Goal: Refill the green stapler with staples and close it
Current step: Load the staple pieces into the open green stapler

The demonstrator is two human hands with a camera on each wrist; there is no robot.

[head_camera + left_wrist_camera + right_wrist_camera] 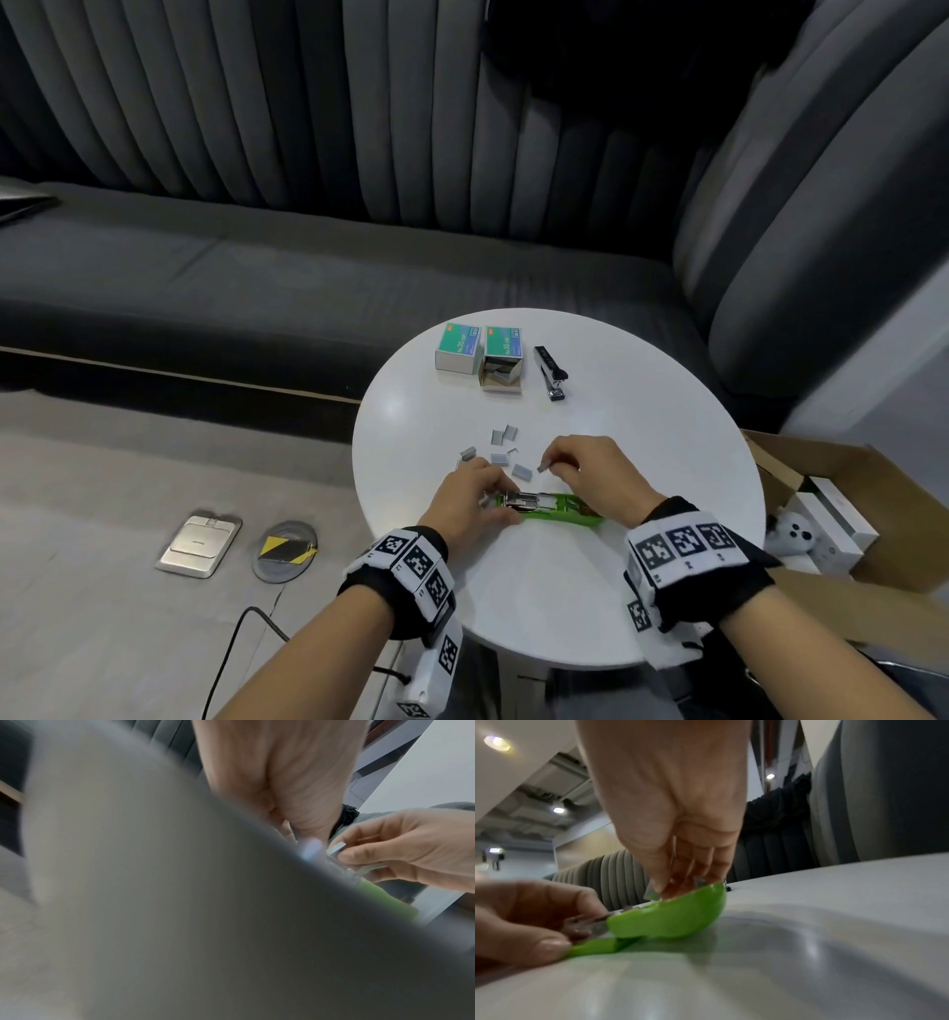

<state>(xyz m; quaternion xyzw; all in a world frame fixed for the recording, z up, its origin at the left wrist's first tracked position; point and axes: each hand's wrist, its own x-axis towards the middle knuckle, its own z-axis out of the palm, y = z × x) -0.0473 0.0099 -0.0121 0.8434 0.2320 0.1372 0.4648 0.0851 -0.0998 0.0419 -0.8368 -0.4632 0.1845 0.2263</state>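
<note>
- The green stapler lies opened flat near the front edge of the round white counter, between the two hands.
- Its long axis runs left to right across the view. The metal staple channel is at the left end, and the green lid is folded out to the right.
- The left hand grips the metal end, fingers curled round it, pinning it down.
- The right hand pinches a short staple strip just above the stapler, fingers narrow.
- The stapler looks light, with hard, smooth plastic that probably slides easily, so bracing the metal end seems wise.
- The strip is likely brittle and best held by its sides.
- Loose staples lie scattered just behind.
</note>
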